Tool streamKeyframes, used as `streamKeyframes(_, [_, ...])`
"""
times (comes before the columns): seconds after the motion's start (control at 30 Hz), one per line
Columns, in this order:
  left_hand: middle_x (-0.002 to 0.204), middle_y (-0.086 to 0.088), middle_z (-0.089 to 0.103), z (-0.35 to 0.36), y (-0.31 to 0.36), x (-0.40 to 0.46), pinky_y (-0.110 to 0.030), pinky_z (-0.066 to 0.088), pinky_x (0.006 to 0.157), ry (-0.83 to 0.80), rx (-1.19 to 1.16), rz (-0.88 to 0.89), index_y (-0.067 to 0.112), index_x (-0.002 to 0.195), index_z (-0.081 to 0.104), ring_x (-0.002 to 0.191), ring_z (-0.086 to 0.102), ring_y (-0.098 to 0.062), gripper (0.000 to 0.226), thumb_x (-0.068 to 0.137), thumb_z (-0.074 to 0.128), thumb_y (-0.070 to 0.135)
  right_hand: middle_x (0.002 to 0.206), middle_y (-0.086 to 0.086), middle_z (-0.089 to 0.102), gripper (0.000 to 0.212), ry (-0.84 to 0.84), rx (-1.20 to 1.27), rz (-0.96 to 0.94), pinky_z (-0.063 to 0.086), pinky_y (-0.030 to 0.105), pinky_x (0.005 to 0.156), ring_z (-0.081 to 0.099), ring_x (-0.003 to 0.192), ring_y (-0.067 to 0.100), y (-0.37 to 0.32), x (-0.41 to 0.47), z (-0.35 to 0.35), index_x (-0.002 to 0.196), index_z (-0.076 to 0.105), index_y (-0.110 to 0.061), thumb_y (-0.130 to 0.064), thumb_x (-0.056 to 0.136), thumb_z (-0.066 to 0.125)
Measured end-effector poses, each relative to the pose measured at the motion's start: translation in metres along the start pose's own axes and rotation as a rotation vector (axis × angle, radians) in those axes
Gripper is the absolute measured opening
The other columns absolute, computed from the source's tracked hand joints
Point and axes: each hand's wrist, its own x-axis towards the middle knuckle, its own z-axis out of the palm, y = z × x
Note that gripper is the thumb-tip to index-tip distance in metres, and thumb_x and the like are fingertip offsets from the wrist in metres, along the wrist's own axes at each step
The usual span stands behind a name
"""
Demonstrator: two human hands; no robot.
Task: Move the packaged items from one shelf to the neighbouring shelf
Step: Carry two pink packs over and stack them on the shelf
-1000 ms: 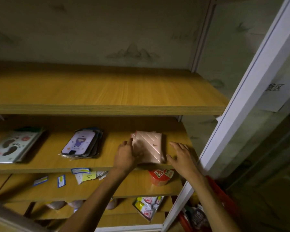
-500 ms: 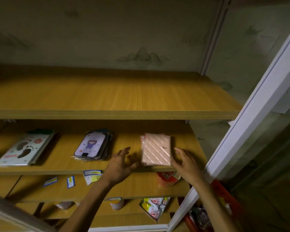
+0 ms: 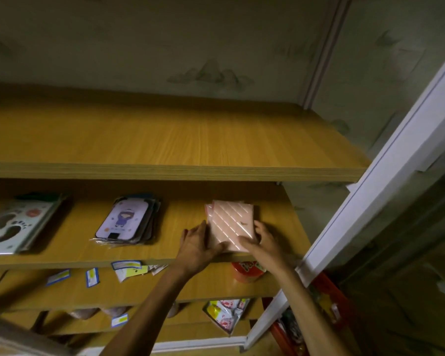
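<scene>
Both hands are on the pink packets [image 3: 231, 224], a small stack lying flat near the front right corner of the middle shelf [image 3: 70, 237]. The left hand [image 3: 195, 246] clasps the stack's left edge, thumb curled along its near corner; the right hand [image 3: 261, 240] grips the right edge, thumb laid over the top packet. Squeezing from both sides makes sense — the packets are slightly fanned and look slippery, so one hand alone would likely spill them. I'd judge they are being gathered for a lift.

Further left along that shelf sits a pile of cartoon-printed packets [image 3: 125, 219], and at the left edge a pile of footprint-printed packs [image 3: 13, 224] — both untouched. The top shelf [image 3: 165, 140] carries nothing I can see, a likely destination. Below, a red tub [image 3: 247, 272] peeks out under the front edge.
</scene>
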Motion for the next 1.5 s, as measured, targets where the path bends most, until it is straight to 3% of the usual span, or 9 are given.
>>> streamKeyframes(0.17, [0.116, -0.004, 0.064, 0.007, 0.001, 0.013, -0.042, 0.054, 0.089, 0.03, -0.312, -0.13, 0.011, 0.121, 0.048, 0.106, 0.062, -0.023, 0.071, 0.066, 0.084, 0.04, 0.137, -0.004, 0.048, 0.077, -0.027, 0.156, -0.001, 0.047, 0.025, 0.077, 0.052, 0.108, 0.014, 0.0, 0.013, 0.002, 0.146, 0.028, -0.029, -0.035, 0.083, 0.071])
streamKeyframes(0.37, [0.109, 0.012, 0.057, 0.015, 0.009, 0.011, -0.018, 0.05, 0.078, 0.097, -0.541, -0.154, 0.02, 0.114, 0.044, 0.102, 0.055, -0.01, 0.064, 0.066, 0.085, 0.009, 0.123, -0.006, 0.051, 0.079, -0.025, 0.298, -0.039, 0.041, 0.017, 0.065, 0.051, 0.093, 0.005, 0.004, 0.011, 0.003, 0.146, 0.027, -0.025, -0.019, 0.083, 0.073])
streamKeyframes(0.47, [0.103, 0.013, 0.061, 0.017, 0.011, 0.01, -0.021, 0.054, 0.074, 0.112, -0.604, -0.132, 0.035, 0.099, 0.046, 0.1, 0.06, -0.012, 0.063, 0.064, 0.083, -0.002, 0.131, -0.002, 0.054, 0.085, -0.027, 0.381, -0.048, 0.048, 0.023, 0.076, 0.057, 0.102, 0.011, 0.006, 0.011, 0.005, 0.145, 0.028, -0.028, -0.014, 0.077, 0.077])
streamKeyframes(0.6, [0.101, 0.004, 0.065, 0.015, 0.014, 0.009, -0.025, 0.056, 0.063, 0.106, -0.69, -0.123, 0.028, 0.112, 0.052, 0.094, 0.063, -0.02, 0.068, 0.063, 0.081, -0.008, 0.129, -0.005, 0.053, 0.088, -0.046, 0.431, -0.005, 0.047, 0.02, 0.074, 0.056, 0.108, 0.016, 0.002, 0.015, 0.005, 0.147, 0.028, -0.023, -0.007, 0.075, 0.077])
streamKeyframes(0.77, [0.121, -0.003, 0.061, 0.014, 0.006, 0.007, -0.033, 0.058, 0.072, 0.054, -0.735, -0.115, 0.026, 0.132, 0.047, 0.11, 0.06, -0.027, 0.078, 0.065, 0.083, 0.003, 0.126, 0.001, 0.06, 0.068, -0.12, 0.381, -0.019, 0.048, 0.02, 0.069, 0.061, 0.098, 0.011, -0.003, 0.019, 0.003, 0.139, 0.041, -0.02, -0.008, 0.08, 0.072])
streamKeyframes(0.93, [0.135, 0.004, 0.051, 0.02, 0.02, 0.004, -0.024, 0.055, 0.084, 0.125, -0.687, 0.079, 0.024, 0.145, 0.028, 0.121, 0.054, -0.013, 0.097, 0.069, 0.078, -0.007, 0.141, -0.003, 0.047, 0.083, -0.113, 0.293, -0.124, 0.048, 0.012, 0.067, 0.054, 0.107, 0.009, -0.007, 0.016, 0.003, 0.152, 0.011, -0.025, -0.013, 0.089, 0.063])
streamKeyframes(1.07, [0.146, -0.005, 0.039, 0.021, 0.021, 0.02, -0.046, 0.045, 0.105, 0.208, -0.546, 0.189, 0.024, 0.148, 0.021, 0.135, 0.041, -0.017, 0.105, 0.066, 0.073, -0.015, 0.153, -0.007, 0.031, 0.086, -0.061, 0.157, -0.154, 0.049, 0.043, 0.095, 0.047, 0.127, 0.022, -0.014, 0.018, 0.001, 0.148, -0.007, -0.042, -0.039, 0.091, 0.058])
streamKeyframes(1.17, [0.15, -0.01, 0.034, 0.024, 0.019, 0.022, -0.055, 0.038, 0.108, 0.218, -0.485, 0.234, 0.02, 0.152, 0.009, 0.139, 0.036, -0.024, 0.112, 0.066, 0.064, -0.026, 0.156, -0.003, 0.027, 0.089, -0.034, 0.118, -0.171, 0.041, 0.037, 0.099, 0.039, 0.135, 0.026, -0.013, 0.016, -0.002, 0.15, -0.005, -0.039, -0.04, 0.09, 0.06])
streamKeyframes(1.5, [0.144, 0.013, 0.039, 0.028, 0.025, 0.015, -0.02, 0.045, 0.099, 0.254, -0.506, 0.201, 0.034, 0.15, 0.002, 0.133, 0.043, -0.005, 0.107, 0.077, 0.062, -0.017, 0.147, 0.001, 0.041, 0.093, -0.002, 0.236, -0.163, 0.049, 0.027, 0.085, 0.051, 0.115, 0.014, -0.006, 0.023, 0.006, 0.151, 0.006, -0.036, -0.029, 0.084, 0.071])
